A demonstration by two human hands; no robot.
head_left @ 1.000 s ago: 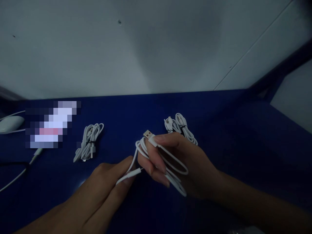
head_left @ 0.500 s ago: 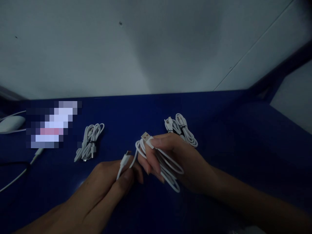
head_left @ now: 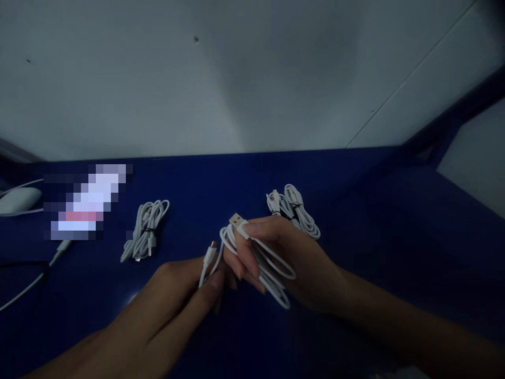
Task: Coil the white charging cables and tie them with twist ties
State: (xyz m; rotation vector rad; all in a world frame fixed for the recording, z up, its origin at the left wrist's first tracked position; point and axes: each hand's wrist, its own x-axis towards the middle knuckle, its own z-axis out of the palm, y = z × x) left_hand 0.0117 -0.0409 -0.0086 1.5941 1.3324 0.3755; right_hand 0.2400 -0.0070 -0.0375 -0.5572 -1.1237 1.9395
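A white USB cable (head_left: pixel 272 287) is gathered in loops in my right hand (head_left: pixel 284 245), whose thumb presses the flat USB plug against the fingers. My left hand (head_left: pixel 185 295) pinches the same cable near its other end, and the small plug there points up above the thumb. A short stretch of cable runs between the two hands, which are close together over the blue table (head_left: pixel 221 184). Behind my right hand lie tied bundles of white cable (head_left: pixel 302 213), partly hidden by it. Another tied cable bundle (head_left: pixel 145 231) rests beyond my left hand.
At the left a pixelated bright screen (head_left: pixel 90 200) lies on the table with a white lead (head_left: pixel 51 263) plugged into its near end. A white rounded object (head_left: pixel 21 201) sits at the far left edge. A pale wall (head_left: pixel 158 79) rises behind the table.
My left hand has moved slightly right, closer to my right hand. The small plug it holds has turned more upright. My right hand is almost still.
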